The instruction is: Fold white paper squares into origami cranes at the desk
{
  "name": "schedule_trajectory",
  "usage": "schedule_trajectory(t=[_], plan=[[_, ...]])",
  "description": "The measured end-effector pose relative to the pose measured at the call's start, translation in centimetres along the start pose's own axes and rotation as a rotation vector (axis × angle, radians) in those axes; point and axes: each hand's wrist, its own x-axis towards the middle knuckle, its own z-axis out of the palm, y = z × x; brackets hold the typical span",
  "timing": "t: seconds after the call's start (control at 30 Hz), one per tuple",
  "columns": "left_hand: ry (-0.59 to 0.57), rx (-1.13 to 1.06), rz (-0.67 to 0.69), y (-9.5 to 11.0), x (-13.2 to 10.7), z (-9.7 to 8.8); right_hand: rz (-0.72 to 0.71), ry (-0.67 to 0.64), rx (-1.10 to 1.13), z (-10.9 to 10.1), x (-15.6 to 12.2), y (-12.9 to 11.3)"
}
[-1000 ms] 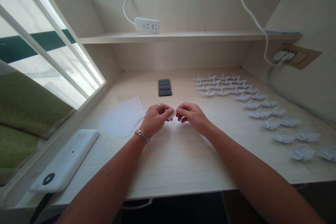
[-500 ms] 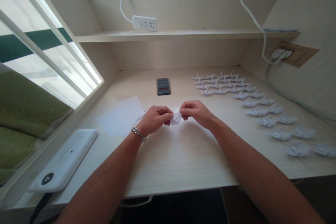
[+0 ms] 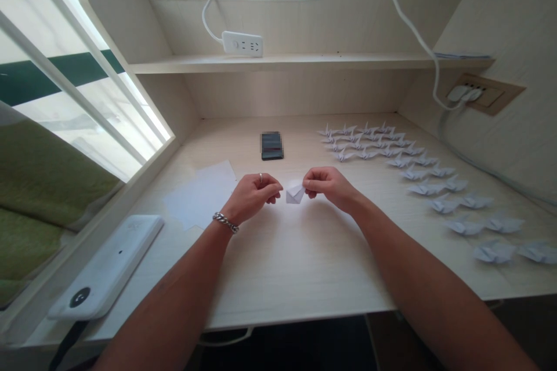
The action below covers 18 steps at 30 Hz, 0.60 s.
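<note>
A small folded piece of white paper (image 3: 295,193) hangs just above the desk (image 3: 287,255), pinched at its right corner by my right hand (image 3: 327,185). My left hand (image 3: 255,194), with a ring and a metal bracelet, is curled closed just left of the paper; whether its fingertips touch the paper I cannot tell. A loose pile of white paper sheets (image 3: 201,196) lies to the left of my left hand.
Several folded paper cranes (image 3: 404,159) lie in rows across the right side of the desk. A dark phone (image 3: 272,146) lies behind my hands. A white flat device (image 3: 108,266) rests at the front left. A power strip (image 3: 242,43) sits on the shelf, cable running to a wall socket (image 3: 476,93).
The folded paper has opened into view between my hands, and my left hand has drawn slightly away from it. My right hand keeps its pinch.
</note>
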Motion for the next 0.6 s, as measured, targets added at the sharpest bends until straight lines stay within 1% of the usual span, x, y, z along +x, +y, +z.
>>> schedule_trajectory(t=[0.1, 0.2, 0.27, 0.33, 0.4, 0.47, 0.53, 0.6], plan=[[-0.077, 0.121, 0.02, -0.1, 0.0, 0.9, -0.015, -0.104, -0.133, 1.1, 0.0, 0.4], [-0.1, 0.189, 0.048, -0.1, -0.1, 1.4, -0.024, -0.134, -0.191, 1.8, 0.0, 0.7], [-0.11, 0.169, 0.054, 0.0, -0.1, 1.3, -0.027, -0.147, -0.177, 1.8, 0.0, 0.7], [-0.121, 0.1, 0.036, 0.0, -0.1, 0.9, -0.03, -0.141, -0.129, 1.3, 0.1, 0.6], [-0.128, 0.022, 0.007, 0.0, -0.1, 0.3, -0.032, -0.095, -0.063, 0.4, 0.1, 0.4], [-0.1, -0.036, -0.016, -0.2, 0.0, -0.1, -0.043, -0.011, 0.005, -0.3, 0.2, 0.4], [-0.007, -0.092, -0.042, -0.4, 0.1, -0.2, -0.06, 0.094, 0.06, -0.6, 0.4, 0.6], [0.085, -0.164, -0.068, -0.7, 0.3, 0.1, -0.066, 0.147, 0.04, -0.3, 0.6, 0.9]])
